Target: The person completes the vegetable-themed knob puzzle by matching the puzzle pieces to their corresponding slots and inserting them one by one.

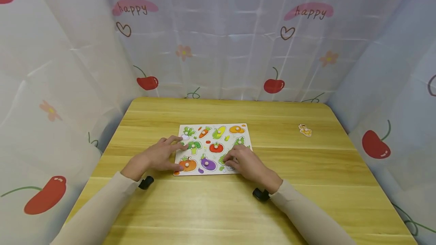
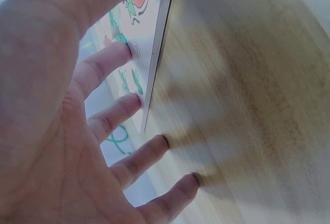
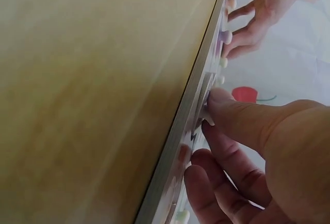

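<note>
A white peg puzzle board [image 1: 201,141] with vegetable pieces lies on the table. Spread out at its left side, my left hand [image 1: 158,156] has its thumb beside the pumpkin piece [image 1: 190,166] and its index fingertip by the broccoli piece [image 1: 195,148]. In the left wrist view, some fingertips [image 2: 121,51] are on the board and others reach past its edge. At the lower right, my right hand [image 1: 248,163] pinches a green-and-white vegetable piece [image 1: 222,159] between thumb and index finger. The right wrist view has this piece slightly tilted at the board's surface; the fingers cover most of it.
A loose yellowish piece [image 1: 305,130] lies on the wooden table [image 1: 289,214] at the far right. Seated in the board are an eggplant [image 1: 211,166], a tomato [image 1: 219,148] and several other knobbed pieces. Printed curtains [image 1: 218,56] stand around the table's back and sides.
</note>
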Demonstrator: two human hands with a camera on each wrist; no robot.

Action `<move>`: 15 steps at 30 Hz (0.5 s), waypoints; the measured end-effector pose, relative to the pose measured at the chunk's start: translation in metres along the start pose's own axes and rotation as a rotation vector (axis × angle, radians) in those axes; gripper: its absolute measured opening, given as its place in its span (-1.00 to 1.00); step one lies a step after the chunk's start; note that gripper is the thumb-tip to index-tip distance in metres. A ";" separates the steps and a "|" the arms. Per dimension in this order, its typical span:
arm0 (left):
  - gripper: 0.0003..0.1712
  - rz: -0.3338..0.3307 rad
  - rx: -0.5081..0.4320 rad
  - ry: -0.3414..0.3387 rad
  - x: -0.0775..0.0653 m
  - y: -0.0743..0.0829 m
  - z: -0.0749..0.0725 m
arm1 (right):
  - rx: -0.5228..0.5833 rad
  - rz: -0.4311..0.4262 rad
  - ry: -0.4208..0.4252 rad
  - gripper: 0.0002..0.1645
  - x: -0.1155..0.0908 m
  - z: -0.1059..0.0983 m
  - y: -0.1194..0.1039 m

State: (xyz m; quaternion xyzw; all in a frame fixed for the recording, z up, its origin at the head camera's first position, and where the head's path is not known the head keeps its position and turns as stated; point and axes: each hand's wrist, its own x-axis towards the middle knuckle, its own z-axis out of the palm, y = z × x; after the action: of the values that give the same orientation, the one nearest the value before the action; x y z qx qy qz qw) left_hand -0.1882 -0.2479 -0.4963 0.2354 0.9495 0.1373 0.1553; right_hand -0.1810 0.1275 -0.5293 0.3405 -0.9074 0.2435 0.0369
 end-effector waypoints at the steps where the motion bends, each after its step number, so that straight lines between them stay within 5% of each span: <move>1: 0.03 -0.001 -0.001 0.000 0.000 0.000 0.000 | -0.003 0.005 -0.005 -0.94 0.000 0.000 0.000; 15: 0.03 -0.004 0.005 -0.006 -0.001 0.000 -0.001 | -0.021 0.050 -0.049 -0.94 0.003 -0.003 -0.004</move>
State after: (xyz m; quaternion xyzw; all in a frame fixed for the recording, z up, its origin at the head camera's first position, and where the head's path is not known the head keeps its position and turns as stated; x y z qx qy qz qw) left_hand -0.1879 -0.2481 -0.4947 0.2341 0.9499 0.1340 0.1578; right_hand -0.1812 0.1244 -0.5237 0.3233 -0.9187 0.2264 0.0124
